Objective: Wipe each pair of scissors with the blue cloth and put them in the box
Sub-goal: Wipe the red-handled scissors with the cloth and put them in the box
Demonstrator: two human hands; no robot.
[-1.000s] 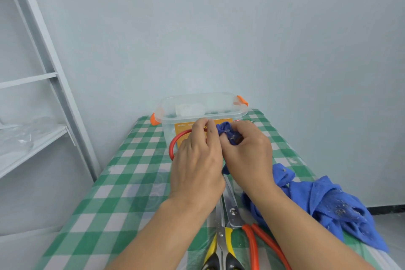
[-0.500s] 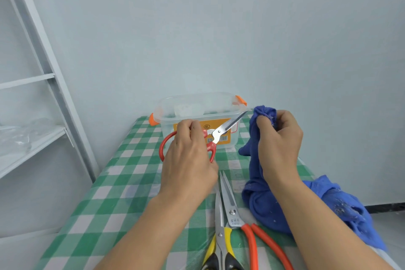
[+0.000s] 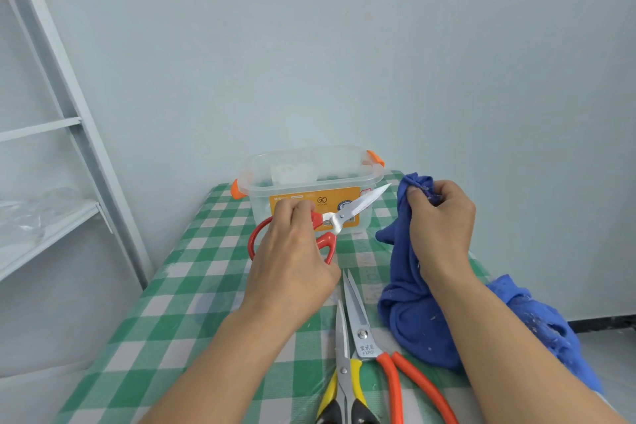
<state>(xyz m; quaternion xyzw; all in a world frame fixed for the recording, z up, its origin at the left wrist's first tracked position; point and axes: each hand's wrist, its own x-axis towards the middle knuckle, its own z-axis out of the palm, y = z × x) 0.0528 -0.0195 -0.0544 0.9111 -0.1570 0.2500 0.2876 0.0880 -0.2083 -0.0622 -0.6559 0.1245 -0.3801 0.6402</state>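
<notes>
The red scissors (image 3: 336, 219) are held above the counter (image 3: 165, 313) by the left hand (image 3: 292, 262), whose fingers are curled round the red handles. The blades are nearly closed and are pointed up and to the right, the tip lying in front of the box (image 3: 256, 196). The scissors are not in contact with the cloth (image 3: 413, 313).

One end of the cloth is pinched between the curled fingers and thumb of the right hand (image 3: 442, 220), which is raised to the right of the blade tip. The remainder of the cloth is draped down to the counter and bunched along the right edge.

The box is clear, fitted with orange latches and an orange label, and is placed at the far end of the counter without a lid. Something white is seen inside it; its nature cannot be told.

Two further pairs are laid on the counter near the front edge, blades pointed away: yellow scissors (image 3: 342, 354) and, just beside them on the right, orange scissors (image 3: 364, 341). A shelf (image 3: 51, 227) is located at the left.
</notes>
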